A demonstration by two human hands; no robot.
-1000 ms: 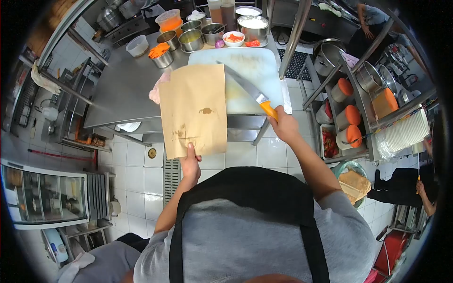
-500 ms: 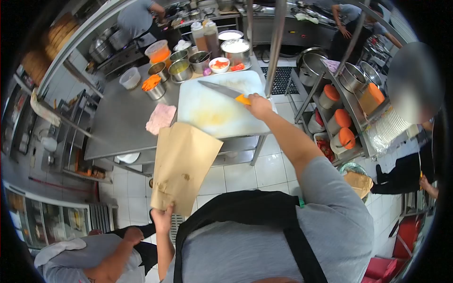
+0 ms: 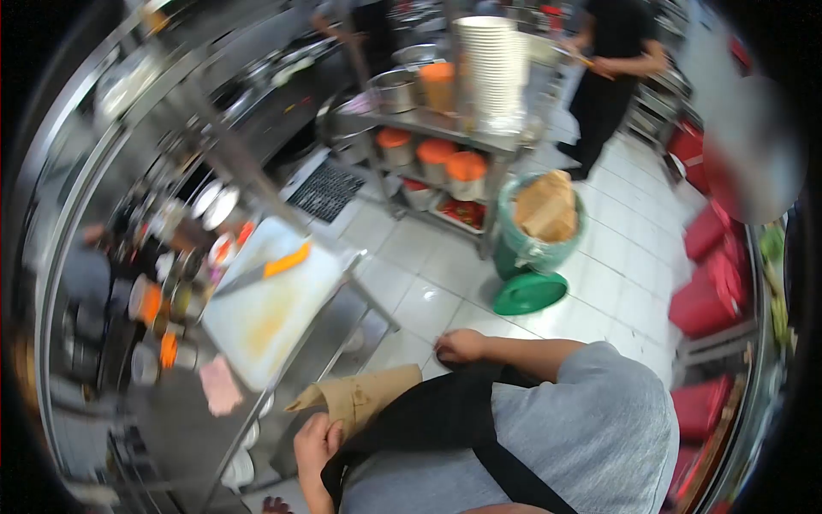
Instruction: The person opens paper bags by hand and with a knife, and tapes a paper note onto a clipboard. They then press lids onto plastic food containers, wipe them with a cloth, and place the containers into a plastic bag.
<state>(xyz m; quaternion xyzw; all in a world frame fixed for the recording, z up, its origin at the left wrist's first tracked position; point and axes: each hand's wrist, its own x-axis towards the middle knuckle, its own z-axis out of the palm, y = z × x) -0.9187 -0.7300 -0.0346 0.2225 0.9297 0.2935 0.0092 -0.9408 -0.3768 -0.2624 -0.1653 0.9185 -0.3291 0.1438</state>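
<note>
My left hand is closed on the edge of a brown paper bag, which hangs partly hidden behind my black apron. Beside the front of the apron, my right hand has its fingers curled in, with nothing visible in them. The knife with a yellow handle lies across a white cutting board, away from both hands. A pink cloth lies near the board's corner on the steel table.
A green bin holds brown paper, and its green lid is at its foot. Beyond stands a steel shelf with orange-lidded tubs and stacked white bowls. Another person stands farther back. Red containers line the right side.
My right hand has let go of the knife, leaving it on the board, and drawn back to my body. My view has turned right toward the bin. The paper bag is still in my left hand.
</note>
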